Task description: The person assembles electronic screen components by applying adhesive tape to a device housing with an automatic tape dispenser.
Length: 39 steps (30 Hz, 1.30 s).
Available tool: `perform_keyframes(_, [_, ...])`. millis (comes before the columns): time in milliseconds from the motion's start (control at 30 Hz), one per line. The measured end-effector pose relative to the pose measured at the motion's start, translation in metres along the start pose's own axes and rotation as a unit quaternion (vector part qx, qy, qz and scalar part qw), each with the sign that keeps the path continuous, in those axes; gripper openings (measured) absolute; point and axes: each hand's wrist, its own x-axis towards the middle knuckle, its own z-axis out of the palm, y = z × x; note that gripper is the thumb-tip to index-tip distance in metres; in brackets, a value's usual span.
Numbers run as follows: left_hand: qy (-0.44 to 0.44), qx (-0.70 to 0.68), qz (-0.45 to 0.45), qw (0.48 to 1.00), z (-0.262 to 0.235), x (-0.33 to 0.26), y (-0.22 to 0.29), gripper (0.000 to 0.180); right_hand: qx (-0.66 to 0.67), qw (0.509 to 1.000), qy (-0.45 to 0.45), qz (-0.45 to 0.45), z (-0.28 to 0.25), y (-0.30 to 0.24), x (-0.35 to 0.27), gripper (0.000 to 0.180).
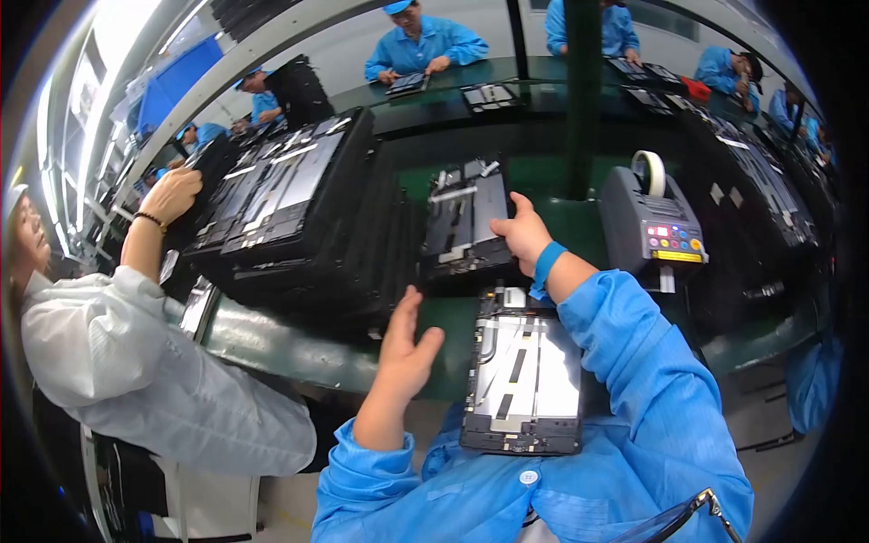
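Right hand (523,233) is closed on the edge of a black tablet tray (466,226); left hand (405,348) is held open, empty. The tablet chassis (525,371) rests unsecured at the bench edge (299,348); a sleeve nudge is judged able to drop it.

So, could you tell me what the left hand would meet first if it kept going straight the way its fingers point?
Most likely the black tray just ahead: the left hand is open, fingers pointing up and away over the green belt. Depth is hard to judge here.

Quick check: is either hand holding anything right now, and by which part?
The right hand has a grip on the right edge of the black tray on the belt. The left hand is open, holding nothing.
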Motion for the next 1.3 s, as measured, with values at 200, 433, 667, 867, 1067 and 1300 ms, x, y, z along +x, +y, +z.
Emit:
perform_keyframes(200, [-0.014, 0.372, 0.147, 0.917, 0.002, -0.003, 0.036, 0.034, -0.031, 0.999, -0.025, 0.02, 0.0, 0.018, 0.01, 0.078])
perform_keyframes(433, [-0.123, 0.804, 0.144, 0.563, 0.026, 0.024, 0.036, 0.026, 0.104, 0.99, -0.033, 0.085, -0.002, 0.014, 0.008, 0.073])
perform_keyframes(667, [-0.246, 0.912, 0.045, 0.326, 0.022, 0.038, 0.022, 0.064, 0.138, 0.984, -0.013, 0.109, -0.008, 0.016, 0.006, 0.075])
perform_keyframes(867, [-0.256, 0.91, 0.021, 0.324, 0.023, 0.042, 0.024, 0.06, 0.144, 0.986, 0.002, 0.086, -0.011, 0.021, 0.007, 0.076])
perform_keyframes(1067, [-0.267, 0.914, 0.016, 0.304, 0.018, 0.045, 0.018, 0.054, 0.145, 0.985, -0.005, 0.095, -0.012, 0.02, 0.007, 0.075])
perform_keyframes(1300, [-0.248, 0.917, 0.041, 0.309, 0.007, 0.052, 0.009, 0.06, 0.16, 0.982, -0.011, 0.1, -0.015, 0.024, 0.008, 0.075])
